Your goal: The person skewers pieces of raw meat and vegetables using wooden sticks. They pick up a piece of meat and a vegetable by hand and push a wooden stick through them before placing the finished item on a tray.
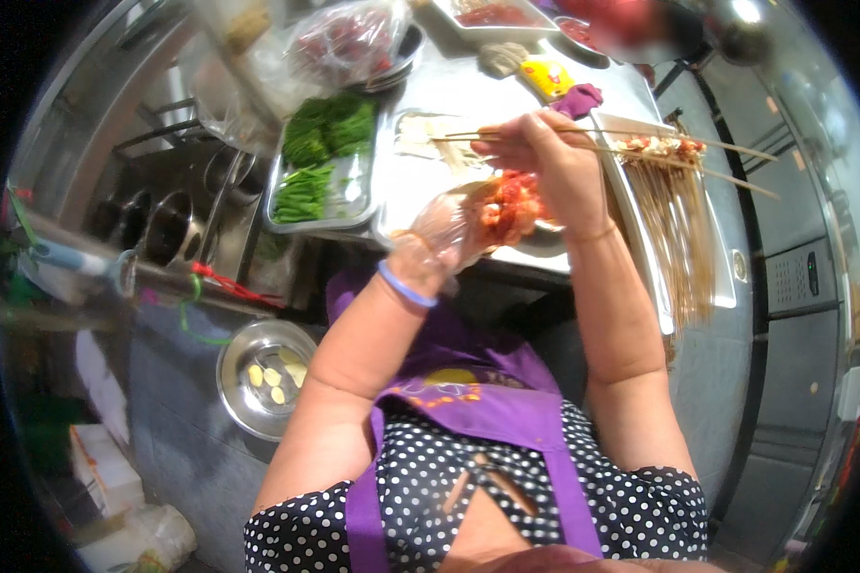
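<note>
My left hand (pixel 444 233), in a clear plastic glove with a blue band at the wrist, is closed around red, marinated meat pieces (pixel 509 208) above the table's near edge. My right hand (pixel 552 157) grips a few thin wooden skewers (pixel 466 136); their tips point left above a tray of pale flat strips (pixel 430 140), and their other ends reach out to the right. Just below my right hand, a pale bowl (pixel 545 240) is partly hidden. A white tray (pixel 724 276) to the right holds many skewers with meat at their far ends.
A clear tray of green vegetables (pixel 362 215) lies left of the strips. Bagged red food (pixel 351 43) sits on bowls behind it. At the back are a meat tray (pixel 502 32), a yellow packet (pixel 548 77) and a purple cloth (pixel 579 100). A steel basin (pixel 233 401) stands low at left.
</note>
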`<state>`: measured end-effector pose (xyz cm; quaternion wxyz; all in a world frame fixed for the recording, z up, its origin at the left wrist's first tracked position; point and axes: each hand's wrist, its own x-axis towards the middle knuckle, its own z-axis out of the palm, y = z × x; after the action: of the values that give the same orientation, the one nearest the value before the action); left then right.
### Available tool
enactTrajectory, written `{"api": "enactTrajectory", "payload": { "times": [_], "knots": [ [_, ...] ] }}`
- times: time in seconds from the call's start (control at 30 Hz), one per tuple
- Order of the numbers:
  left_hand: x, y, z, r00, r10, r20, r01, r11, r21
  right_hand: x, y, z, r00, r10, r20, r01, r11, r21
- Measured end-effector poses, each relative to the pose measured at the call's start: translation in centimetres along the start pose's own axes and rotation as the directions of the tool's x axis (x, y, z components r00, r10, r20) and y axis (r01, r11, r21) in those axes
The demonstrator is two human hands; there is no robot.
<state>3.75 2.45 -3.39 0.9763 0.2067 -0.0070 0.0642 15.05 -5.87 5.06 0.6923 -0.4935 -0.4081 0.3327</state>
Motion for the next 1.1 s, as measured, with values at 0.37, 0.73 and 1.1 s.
{"api": "enactTrajectory", "payload": {
  "times": [0.37, 0.73, 1.1],
  "knots": [
    [-0.9, 0.6, 0.0, 0.966, 0.257, 0.03, -0.249, 0.955, -0.161, -7.0, 1.6, -5.0, 0.958, -0.183, -0.22, 0.249, 0.91, 0.33],
    [-0.4, 0.0, 2.7, 0.917, 0.373, -0.14, -0.269, 0.839, 0.472, -8.0, 0.6, -5.2, 0.952, -0.248, -0.179, 0.269, 0.957, 0.105],
    [-1.4, 0.1, 2.0, 0.92, 0.389, 0.044, -0.28, 0.575, 0.768, -7.4, 0.6, -2.8, 0.986, -0.152, -0.072, 0.14, 0.978, -0.152]
  ]
}}
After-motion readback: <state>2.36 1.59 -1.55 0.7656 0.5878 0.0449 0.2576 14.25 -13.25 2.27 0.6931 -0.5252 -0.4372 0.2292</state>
